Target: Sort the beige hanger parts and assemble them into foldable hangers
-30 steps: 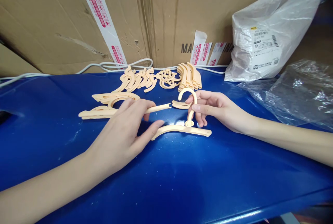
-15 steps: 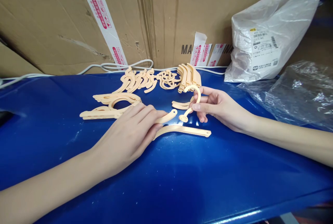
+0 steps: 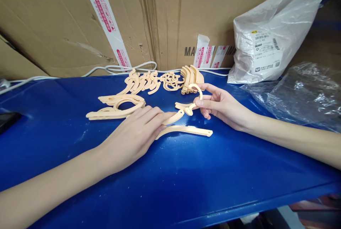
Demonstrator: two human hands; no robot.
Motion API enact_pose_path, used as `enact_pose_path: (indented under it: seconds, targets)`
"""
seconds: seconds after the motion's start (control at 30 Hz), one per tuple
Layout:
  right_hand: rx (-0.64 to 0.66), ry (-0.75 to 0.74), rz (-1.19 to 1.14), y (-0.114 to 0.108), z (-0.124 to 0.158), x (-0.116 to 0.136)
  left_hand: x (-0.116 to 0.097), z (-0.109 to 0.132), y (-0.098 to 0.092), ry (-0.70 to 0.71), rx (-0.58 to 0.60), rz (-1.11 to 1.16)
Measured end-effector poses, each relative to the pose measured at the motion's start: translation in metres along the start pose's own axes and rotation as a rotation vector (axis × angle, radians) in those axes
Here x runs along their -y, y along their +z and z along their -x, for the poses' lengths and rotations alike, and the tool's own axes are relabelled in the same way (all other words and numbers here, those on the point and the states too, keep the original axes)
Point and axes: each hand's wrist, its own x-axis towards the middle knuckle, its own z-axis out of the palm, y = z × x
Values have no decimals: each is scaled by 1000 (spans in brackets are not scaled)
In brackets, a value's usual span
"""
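Observation:
My left hand (image 3: pixel 141 135) is closed round a cream plastic hanger piece (image 3: pixel 174 118), whose curved end with a small hole sticks out past the fingertips. Between the thumb and fingers of my right hand (image 3: pixel 215 104) is a cream hanger hook (image 3: pixel 198 90), its round foot pointing down toward that holed end. Just beyond my left fingertips lies a long curved hanger arm (image 3: pixel 186 129), partly hidden by the hand. Behind the hook's foot rest a couple of short curved pieces (image 3: pixel 181 105), partly covered by it.
Folded hangers (image 3: pixel 114 114) lie on the blue table (image 3: pixel 186 183) at left. Further back are curved pieces (image 3: pixel 144 81), a heap of hooks (image 3: pixel 171 81) and stacked arms (image 3: pixel 192 75). A white cable (image 3: pixel 98 68), cardboard (image 3: pixel 170 19), a white bag (image 3: pixel 261 41) and clear plastic (image 3: pixel 298 94) border them.
The hook in my right hand has turned a little, and its foot has come up closer to the piece's holed end. My left hand keeps its hold. The view has shifted slightly.

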Motion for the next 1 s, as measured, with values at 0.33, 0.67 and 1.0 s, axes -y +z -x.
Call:
enact_pose_path:
  seconds: [0.33,0.67,1.0]
  targets:
    - [69,-32,55,0,1,-1,-4,-3,-5,40,-28,1]
    - [84,-70,68,1,0,-2,-3,-1,-2,45,-38,1]
    - [59,-49,45,5,-1,-1,-1,2,-3,45,-29,-33]
